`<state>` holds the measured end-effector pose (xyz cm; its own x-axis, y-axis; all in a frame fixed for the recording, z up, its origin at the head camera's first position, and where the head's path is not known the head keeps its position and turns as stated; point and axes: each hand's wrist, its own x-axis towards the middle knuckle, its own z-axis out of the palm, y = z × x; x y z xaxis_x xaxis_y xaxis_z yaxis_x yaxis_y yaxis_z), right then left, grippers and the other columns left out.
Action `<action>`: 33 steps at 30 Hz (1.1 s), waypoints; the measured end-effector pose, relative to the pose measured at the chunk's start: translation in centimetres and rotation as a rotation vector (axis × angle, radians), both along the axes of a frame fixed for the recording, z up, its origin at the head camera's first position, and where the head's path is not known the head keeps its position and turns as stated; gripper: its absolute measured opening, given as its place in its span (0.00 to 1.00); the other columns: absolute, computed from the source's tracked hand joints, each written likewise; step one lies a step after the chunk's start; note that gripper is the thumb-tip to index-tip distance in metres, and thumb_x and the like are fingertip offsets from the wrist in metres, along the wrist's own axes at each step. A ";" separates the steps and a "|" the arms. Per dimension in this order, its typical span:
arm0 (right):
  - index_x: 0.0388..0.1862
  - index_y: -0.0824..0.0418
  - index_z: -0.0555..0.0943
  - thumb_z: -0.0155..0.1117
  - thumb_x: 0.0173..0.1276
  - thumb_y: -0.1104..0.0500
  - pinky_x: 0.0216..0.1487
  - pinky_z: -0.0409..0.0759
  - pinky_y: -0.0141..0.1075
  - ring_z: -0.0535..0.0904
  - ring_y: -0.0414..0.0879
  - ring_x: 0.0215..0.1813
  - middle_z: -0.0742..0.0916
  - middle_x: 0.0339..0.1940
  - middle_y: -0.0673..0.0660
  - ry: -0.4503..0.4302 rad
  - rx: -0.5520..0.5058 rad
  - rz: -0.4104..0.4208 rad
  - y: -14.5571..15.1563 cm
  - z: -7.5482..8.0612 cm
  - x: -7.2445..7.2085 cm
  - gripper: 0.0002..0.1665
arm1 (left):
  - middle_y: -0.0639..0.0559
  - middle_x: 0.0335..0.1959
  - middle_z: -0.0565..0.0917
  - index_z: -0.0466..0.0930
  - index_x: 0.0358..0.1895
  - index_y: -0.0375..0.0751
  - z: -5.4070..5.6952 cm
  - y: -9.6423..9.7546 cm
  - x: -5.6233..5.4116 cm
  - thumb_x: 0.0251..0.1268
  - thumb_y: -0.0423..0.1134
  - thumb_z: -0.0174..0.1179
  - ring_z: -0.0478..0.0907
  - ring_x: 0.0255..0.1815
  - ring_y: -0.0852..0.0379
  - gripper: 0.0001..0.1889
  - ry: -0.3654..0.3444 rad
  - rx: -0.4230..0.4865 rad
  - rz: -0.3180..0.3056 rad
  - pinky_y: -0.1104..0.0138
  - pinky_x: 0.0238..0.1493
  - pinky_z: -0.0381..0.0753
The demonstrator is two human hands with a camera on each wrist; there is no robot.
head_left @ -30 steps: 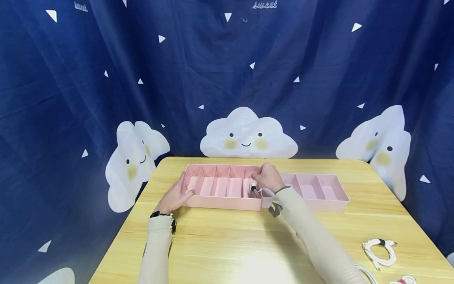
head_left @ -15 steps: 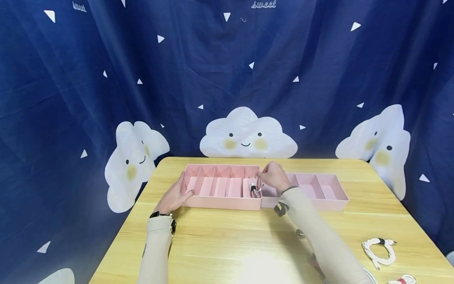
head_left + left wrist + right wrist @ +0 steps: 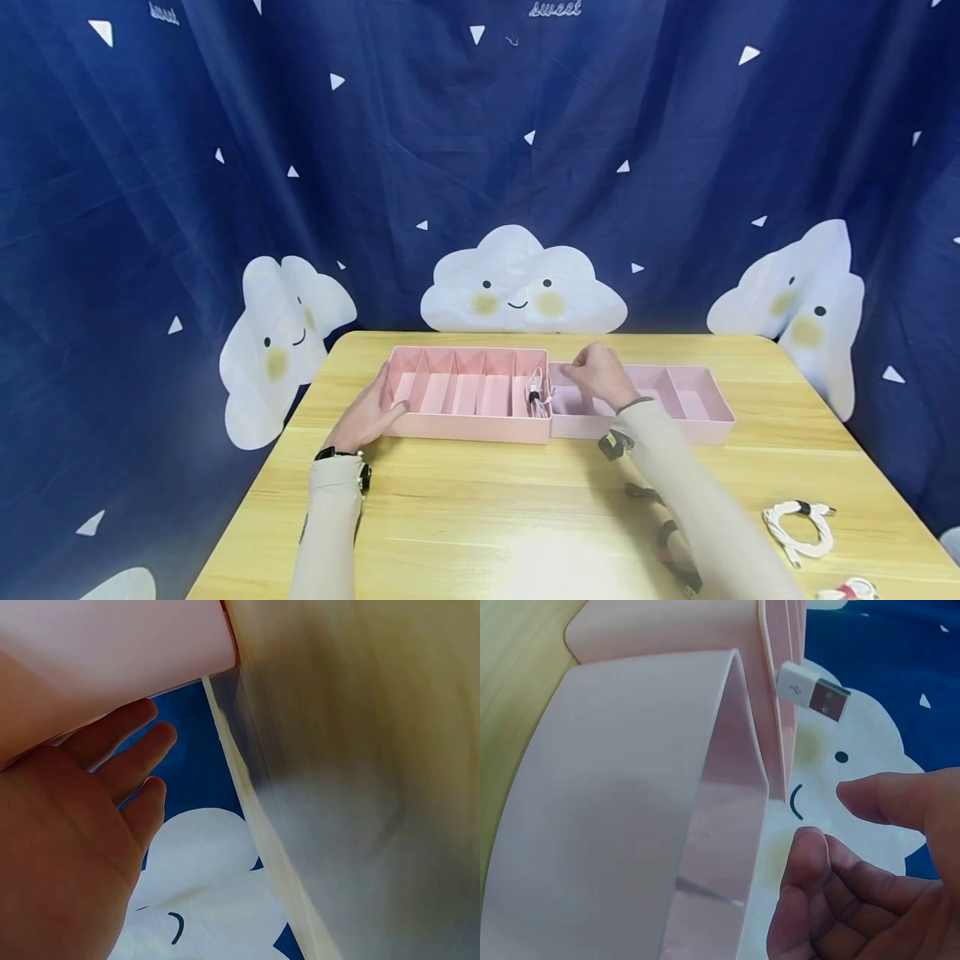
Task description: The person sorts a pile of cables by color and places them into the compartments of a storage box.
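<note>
A pink divided box (image 3: 468, 427) stands on the table. My left hand (image 3: 367, 417) rests against its left end, thumb at the front corner. In the left wrist view the fingers (image 3: 142, 757) lie fairly straight beside the box wall. A coiled white USB cable (image 3: 535, 398) with a black tie sits in the rightmost compartment. In the right wrist view its USB plug (image 3: 810, 690) sticks up past the rim. My right hand (image 3: 602, 375) hovers over the paler pink divided box (image 3: 645, 428), fingers loosely bent, nothing between thumb and fingertips.
At the table's right lie a coiled white cable (image 3: 798, 532) with a black tie and another white cable (image 3: 851, 590) with a red tie, cut off by the frame. Dark items (image 3: 643, 493) lie partly hidden near my right forearm. A blue cloud-print curtain (image 3: 480, 167) hangs behind.
My right hand has let go of the white USB cable and moved right, over the paler box. The cable stays in the compartment. My left hand has kept its place.
</note>
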<state>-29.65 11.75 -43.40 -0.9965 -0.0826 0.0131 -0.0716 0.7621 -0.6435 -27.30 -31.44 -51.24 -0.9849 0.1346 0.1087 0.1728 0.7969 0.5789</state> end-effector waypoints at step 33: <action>0.36 0.66 0.88 0.66 0.70 0.48 0.32 0.78 0.37 0.81 0.47 0.30 0.88 0.27 0.57 0.062 0.013 -0.010 4.9 0.9 2.6 0.20 | 0.32 0.83 0.57 0.38 0.85 0.34 0.2 0.2 0.1 0.70 0.55 0.61 0.62 0.81 0.34 0.53 0.000 -0.012 -0.005 0.42 0.78 0.66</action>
